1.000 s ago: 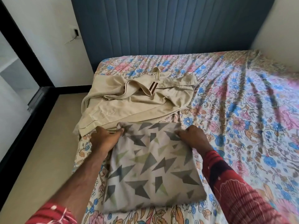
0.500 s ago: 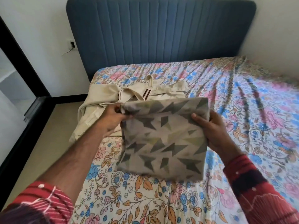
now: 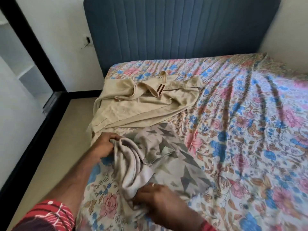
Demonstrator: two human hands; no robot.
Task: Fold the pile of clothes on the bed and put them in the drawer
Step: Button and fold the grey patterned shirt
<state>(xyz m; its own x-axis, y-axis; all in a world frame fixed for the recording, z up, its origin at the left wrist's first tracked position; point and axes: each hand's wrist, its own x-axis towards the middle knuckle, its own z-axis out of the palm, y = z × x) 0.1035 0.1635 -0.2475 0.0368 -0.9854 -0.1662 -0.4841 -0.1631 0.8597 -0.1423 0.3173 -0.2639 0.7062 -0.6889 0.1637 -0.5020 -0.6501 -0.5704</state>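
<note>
A: Start at the left. What is the left hand [image 3: 106, 144] doing?

B: Its fingers are curled round a bunched edge of the soft grey cloth printed with darker triangles [image 3: 160, 157], which lies loose and rumpled on the floral bedsheet [image 3: 241, 130] between the two hands.

A: And just beyond that hand?

B: The beige garment with a striped neck tab [image 3: 138, 107], crumpled and unfolded, its near hem almost touching the knuckles. No drawer is in view.

A: How would you expect the grey cloth to handle?

B: Light and limp, I'd judge. It sags into deep folds near the left hand, so it will not hold a shape by itself. It needs a grip at two points and some tension between them.

A: Where, then?

B: At the corners or along one straight hem, not in the bunched middle. A pinch there would let it be spread flat on the sheet.

A: And the right hand [image 3: 160, 199]?

B: It sits at the near end of the same cloth, fingers bent down onto a gathered fold and apparently pinching it, though blur hides the fingertips. A ring shows on one finger.

A: Any risk?

B: Folding in creases if it is not smoothed out first.
</note>
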